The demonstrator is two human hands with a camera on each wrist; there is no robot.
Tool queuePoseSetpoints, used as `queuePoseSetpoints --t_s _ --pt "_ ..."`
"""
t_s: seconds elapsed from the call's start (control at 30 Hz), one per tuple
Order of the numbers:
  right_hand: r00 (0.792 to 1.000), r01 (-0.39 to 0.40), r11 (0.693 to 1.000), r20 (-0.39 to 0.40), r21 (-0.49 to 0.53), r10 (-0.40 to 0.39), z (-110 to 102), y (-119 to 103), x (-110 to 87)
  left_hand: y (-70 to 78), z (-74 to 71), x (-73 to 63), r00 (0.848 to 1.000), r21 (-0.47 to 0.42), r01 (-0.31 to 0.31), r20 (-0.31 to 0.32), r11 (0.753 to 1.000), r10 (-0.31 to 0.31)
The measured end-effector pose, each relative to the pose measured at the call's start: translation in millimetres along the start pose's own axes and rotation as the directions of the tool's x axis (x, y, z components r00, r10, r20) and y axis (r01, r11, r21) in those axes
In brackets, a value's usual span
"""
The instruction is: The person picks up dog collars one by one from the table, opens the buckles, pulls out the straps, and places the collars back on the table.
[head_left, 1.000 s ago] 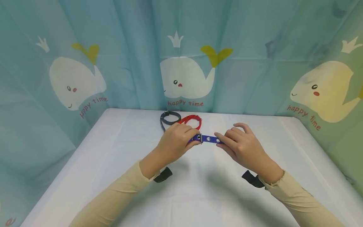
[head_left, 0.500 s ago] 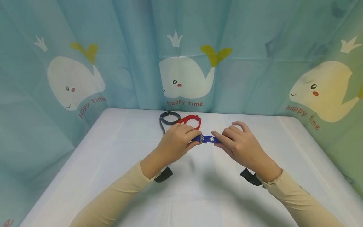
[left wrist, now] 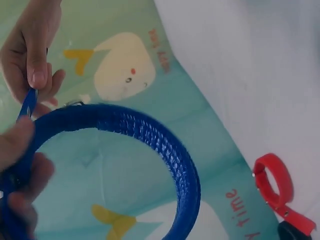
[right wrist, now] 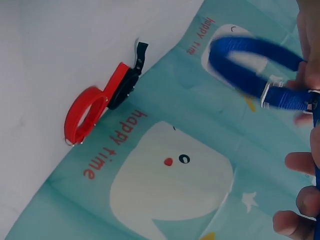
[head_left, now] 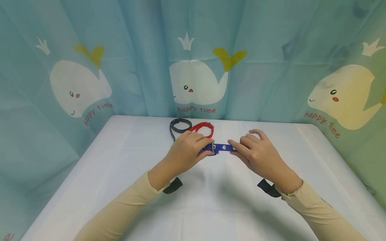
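Note:
A blue collar with metal eyelets is held up between both hands above the table. My left hand pinches it beside its metal buckle, thumb below and fingers on top. The strap's free end is pinched between thumb and index finger of my right hand, with that hand's other fingers loosely bent. In the left wrist view the rest of the collar hangs out as a wide round loop. The right wrist view has the loop blurred, with the buckle near the fingers.
Behind the left hand, a red collar and a black collar lie together at the table's back edge. The white table meets a blue-green curtain printed with whales at its far side.
The right hand shifts slightly left, then back right, drawing the strap with it. Eyelets slide relative to the buckle, and one now sits right at it. The left hand stays nearly still.

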State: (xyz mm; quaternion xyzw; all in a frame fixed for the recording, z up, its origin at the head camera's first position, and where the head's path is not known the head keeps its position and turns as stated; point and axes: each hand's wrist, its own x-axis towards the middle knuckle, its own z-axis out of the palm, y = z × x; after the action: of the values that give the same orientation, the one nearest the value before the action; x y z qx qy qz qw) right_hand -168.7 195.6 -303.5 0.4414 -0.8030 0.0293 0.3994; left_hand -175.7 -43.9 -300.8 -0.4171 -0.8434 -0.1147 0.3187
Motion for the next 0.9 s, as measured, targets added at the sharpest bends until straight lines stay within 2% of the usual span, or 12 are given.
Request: queuePoseSetpoints --t_s 0.13,0.27,0.6,0.73,0.9 --pt "1.0 0.008 1.0 -0.008 0.003 -0.008 0 -1 1.7 1.3 -0.2 0.4 1.0 -0.013 0.008 -0.01 1.0 -0.008" --pt "1.0 0.014 1.0 -0.021 -0.008 -0.014 -2 -1 2.7 2.3 0.0 0.6 0.999 0.0 0.044 -0.004 0.999 -0.044" --pt "1.0 0.028 0.999 -0.014 -0.039 -0.028 -9 -4 5.1 4.1 -1.6 3.0 0.991 0.133 0.071 0.102 0.989 -0.084" --pt "0.999 0.044 0.997 -0.005 -0.055 -0.045 -9 -5 6.1 8.6 -4.1 5.7 0.988 0.167 0.041 0.141 0.985 -0.065" --pt "0.998 0.046 0.995 0.042 -0.091 -0.042 -8 -6 5.0 12.5 -4.6 6.9 0.984 0.13 0.035 0.171 0.991 -0.058"
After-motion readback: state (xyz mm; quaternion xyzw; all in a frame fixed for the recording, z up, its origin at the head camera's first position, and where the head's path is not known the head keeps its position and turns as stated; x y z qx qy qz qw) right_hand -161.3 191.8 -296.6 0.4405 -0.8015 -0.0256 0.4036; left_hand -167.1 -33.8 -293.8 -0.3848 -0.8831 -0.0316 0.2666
